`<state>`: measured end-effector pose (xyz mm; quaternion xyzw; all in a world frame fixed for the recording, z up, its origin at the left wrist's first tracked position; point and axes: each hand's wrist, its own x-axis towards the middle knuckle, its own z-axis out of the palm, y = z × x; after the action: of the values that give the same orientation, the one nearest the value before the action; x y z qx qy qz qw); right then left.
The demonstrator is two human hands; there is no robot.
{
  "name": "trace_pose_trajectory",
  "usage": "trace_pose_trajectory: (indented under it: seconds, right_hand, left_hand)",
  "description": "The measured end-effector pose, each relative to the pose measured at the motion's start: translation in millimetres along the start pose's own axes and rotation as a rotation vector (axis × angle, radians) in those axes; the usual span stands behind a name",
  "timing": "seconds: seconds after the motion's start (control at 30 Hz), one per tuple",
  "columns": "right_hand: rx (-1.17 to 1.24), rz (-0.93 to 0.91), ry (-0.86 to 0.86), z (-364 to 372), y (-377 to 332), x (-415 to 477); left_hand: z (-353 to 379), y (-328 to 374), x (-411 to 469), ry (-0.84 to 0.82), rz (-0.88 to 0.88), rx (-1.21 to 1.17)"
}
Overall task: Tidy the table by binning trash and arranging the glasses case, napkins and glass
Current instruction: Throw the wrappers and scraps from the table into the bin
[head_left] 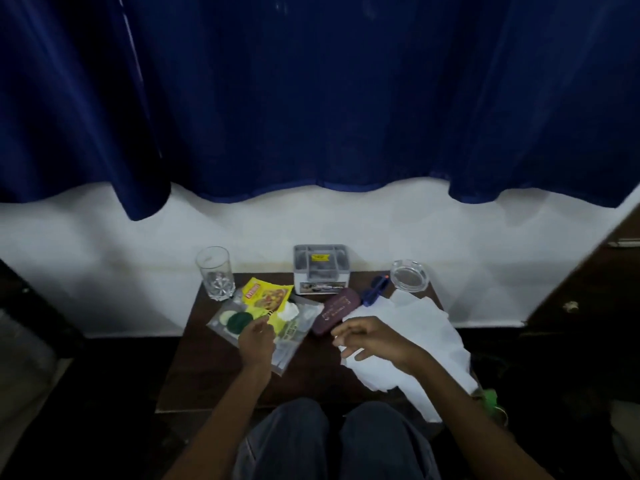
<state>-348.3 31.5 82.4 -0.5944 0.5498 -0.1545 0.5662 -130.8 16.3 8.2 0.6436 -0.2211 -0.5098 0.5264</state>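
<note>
On a small dark wooden table (214, 382) lies a pile of trash: a yellow snack packet (265, 294), clear plastic wrappers (287, 355) and green round pieces (239, 322). My left hand (258, 337) rests on this pile, fingers bent over the wrappers; whether it grips one is unclear. A maroon glasses case (334, 311) lies in the middle. White napkins (415, 327) spread across the right side. My right hand (363, 336) hovers over their left edge, fingers loosely apart. A clear drinking glass (215, 273) stands upright at the back left corner.
A grey compartment holder (320, 268) stands at the back centre against the white wall. A glass ashtray (409, 275) sits back right, with a blue object (374, 291) beside it. Blue curtains hang above. My knees are below the table's front edge.
</note>
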Motion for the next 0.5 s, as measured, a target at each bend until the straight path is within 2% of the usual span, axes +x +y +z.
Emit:
trace_pose_trajectory:
  seconds: [0.1, 0.17, 0.23, 0.3, 0.4, 0.5]
  right_hand:
    - [-0.016, 0.013, -0.029, 18.4, -2.8, 9.8]
    - [-0.031, 0.018, -0.048, 27.7, 0.2, 12.8]
    - [-0.021, 0.027, -0.05, 34.3, 7.6, 13.7]
    - [0.005, 0.04, -0.041, 37.3, 16.6, 12.5]
    - [0.03, 0.06, -0.036, 36.1, 27.1, 9.5]
    - [0.045, 0.068, -0.002, 33.8, 33.2, 8.7]
  left_hand:
    - [6.3, -9.8, 23.0, 0.063, 0.236, 0.556]
    - [10.0, -9.0, 26.6, 0.05, 0.361, 0.941]
    - [9.8, -6.5, 34.0, 0.004, 0.47, 1.214]
    - [8.8, -5.7, 46.4, -0.048, 0.537, 1.405]
    - [4.4, -9.5, 61.3, -0.088, 0.547, 1.593]
    - [-4.7, -13.7, 67.3, -0.013, 0.636, 1.56]
